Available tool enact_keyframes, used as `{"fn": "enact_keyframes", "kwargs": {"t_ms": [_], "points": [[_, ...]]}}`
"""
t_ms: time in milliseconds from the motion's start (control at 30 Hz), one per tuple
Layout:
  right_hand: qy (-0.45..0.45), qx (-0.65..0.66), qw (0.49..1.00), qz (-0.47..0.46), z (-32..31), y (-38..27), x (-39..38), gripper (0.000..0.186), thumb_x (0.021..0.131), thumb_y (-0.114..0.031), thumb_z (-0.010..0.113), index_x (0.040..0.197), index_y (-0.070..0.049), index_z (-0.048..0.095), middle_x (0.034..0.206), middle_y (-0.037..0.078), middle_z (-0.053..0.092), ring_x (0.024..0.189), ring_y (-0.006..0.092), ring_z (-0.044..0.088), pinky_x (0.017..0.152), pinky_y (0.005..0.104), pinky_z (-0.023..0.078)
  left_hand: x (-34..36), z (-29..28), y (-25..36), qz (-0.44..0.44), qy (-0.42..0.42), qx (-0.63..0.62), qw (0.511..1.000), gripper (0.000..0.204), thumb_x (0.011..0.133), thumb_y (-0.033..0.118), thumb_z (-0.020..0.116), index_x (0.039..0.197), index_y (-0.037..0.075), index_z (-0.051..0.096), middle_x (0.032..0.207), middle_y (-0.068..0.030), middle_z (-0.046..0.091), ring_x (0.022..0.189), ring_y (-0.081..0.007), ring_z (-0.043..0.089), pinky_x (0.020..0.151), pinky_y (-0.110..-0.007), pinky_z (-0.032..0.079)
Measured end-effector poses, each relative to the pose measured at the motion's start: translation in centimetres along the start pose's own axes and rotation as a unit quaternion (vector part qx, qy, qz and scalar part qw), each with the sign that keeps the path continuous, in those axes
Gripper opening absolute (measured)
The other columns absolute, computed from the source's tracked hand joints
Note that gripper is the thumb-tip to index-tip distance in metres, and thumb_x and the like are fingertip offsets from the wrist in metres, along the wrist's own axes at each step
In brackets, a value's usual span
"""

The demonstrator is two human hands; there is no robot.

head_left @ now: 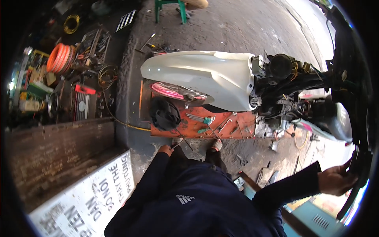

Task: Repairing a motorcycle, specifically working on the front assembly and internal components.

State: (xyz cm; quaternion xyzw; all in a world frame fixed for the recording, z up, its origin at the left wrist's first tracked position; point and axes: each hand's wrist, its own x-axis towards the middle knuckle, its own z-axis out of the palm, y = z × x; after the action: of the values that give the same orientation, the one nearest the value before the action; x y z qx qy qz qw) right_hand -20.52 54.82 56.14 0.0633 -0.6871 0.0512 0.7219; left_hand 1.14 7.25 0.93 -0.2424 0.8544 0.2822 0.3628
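Observation:
My left hand [166, 150] is closed around a thin T-handle wrench [184, 140], held low in front of my legs by the platform's edge. Far to the right, my right hand [337, 179] reaches out with its fingers curled on a dark bar-like part [360, 170] of the motorcycle, whose exact kind I cannot make out. The partly stripped motorcycle [272, 85] stands across from me. Its white front fender [197, 71] points left above a pink-rimmed wheel [169, 89]. Its frame and engine area [276, 106] lie bare.
An orange-red platform [158, 133] under the bike bears a black cloth bundle [165, 113], hex keys [225, 125] and other tools. Scissors [242, 160] lie on the floor. Cluttered parts, an orange coil [60, 58] and a lettered sign [87, 201] are at left; a green stool [170, 8] stands behind.

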Motion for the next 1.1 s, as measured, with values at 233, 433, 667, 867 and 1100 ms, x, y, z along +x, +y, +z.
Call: {"fn": "enact_keyframes", "kwargs": {"t_ms": [233, 433, 667, 867, 1100], "points": [[-0.13, -0.074, 0.988, -0.027, -2.4, 0.5, 0.9, 0.025, 0.086, -0.017, 0.068, 0.101, 0.002, 0.062, 0.097, 0.017, 0.068, 0.086, 0.032, 0.068, 0.079, 0.0401, 0.054, 2.0, -6.1, -10.2, 0.033, -0.052, 0.082, 0.995, 0.035, 0.083, 0.037, 0.069, 0.091, 0.003, 0.073, 0.089, -0.019, 0.069, 0.09, -0.0364, 0.065, 0.081, -0.046, 0.05], [-0.099, 0.457, 0.791, 0.394, -1.7, 0.0, 1.7, 0.037, 0.09, -0.021, 0.057, 0.12, 0.001, 0.06, 0.122, 0.021, 0.061, 0.122, 0.038, 0.053, 0.111, 0.0573, 0.03, 3.9, -8.6, -15.4, -0.068, 0.014, 0.162, 0.984, 0.037, 0.083, 0.039, 0.068, 0.085, 0.002, 0.073, 0.089, -0.0205, 0.069, 0.087, -0.0371, 0.066, 0.079, -0.046, 0.05], [-0.2, 0.409, 0.763, 0.458, -1.8, -0.9, -0.9, 0.044, 0.087, -0.017, 0.055, 0.128, -0.001, 0.053, 0.13, 0.019, 0.054, 0.129, 0.0332, 0.046, 0.113, 0.0515, 0.03, 5.1, -9.1, -13.8, 0.03, 0.026, 0.12, 0.992, 0.038, 0.078, 0.038, 0.074, 0.09, 0.002, 0.072, 0.092, -0.02, 0.069, 0.095, -0.0385, 0.064, 0.083, -0.045, 0.051], [-0.353, 0.306, 0.628, 0.622, 6.5, -3.2, -13.8, 0.042, 0.097, -0.032, 0.051, 0.125, 0.0, 0.055, 0.113, 0.012, 0.064, 0.1, 0.0205, 0.062, 0.08, 0.0328, 0.051, 4.0, -7.0, -8.5, 0.052, -0.012, 0.109, 0.993, 0.039, 0.083, 0.042, 0.064, 0.088, 0.004, 0.072, 0.09, -0.0196, 0.069, 0.09, -0.0386, 0.064, 0.08, -0.047, 0.051], [-0.328, 0.367, 0.598, 0.633, 16.1, -1.5, -16.3, 0.039, 0.093, -0.043, 0.056, 0.097, -0.005, 0.063, 0.079, 0.002, 0.061, 0.068, 0.0111, 0.058, 0.058, 0.0259, 0.045, -0.3, -6.9, -9.0, 0.103, -0.07, 0.091, 0.988, 0.041, 0.08, 0.046, 0.064, 0.091, 0.007, 0.074, 0.09, -0.0173, 0.069, 0.086, -0.0378, 0.065, 0.08, -0.046, 0.052]]}}
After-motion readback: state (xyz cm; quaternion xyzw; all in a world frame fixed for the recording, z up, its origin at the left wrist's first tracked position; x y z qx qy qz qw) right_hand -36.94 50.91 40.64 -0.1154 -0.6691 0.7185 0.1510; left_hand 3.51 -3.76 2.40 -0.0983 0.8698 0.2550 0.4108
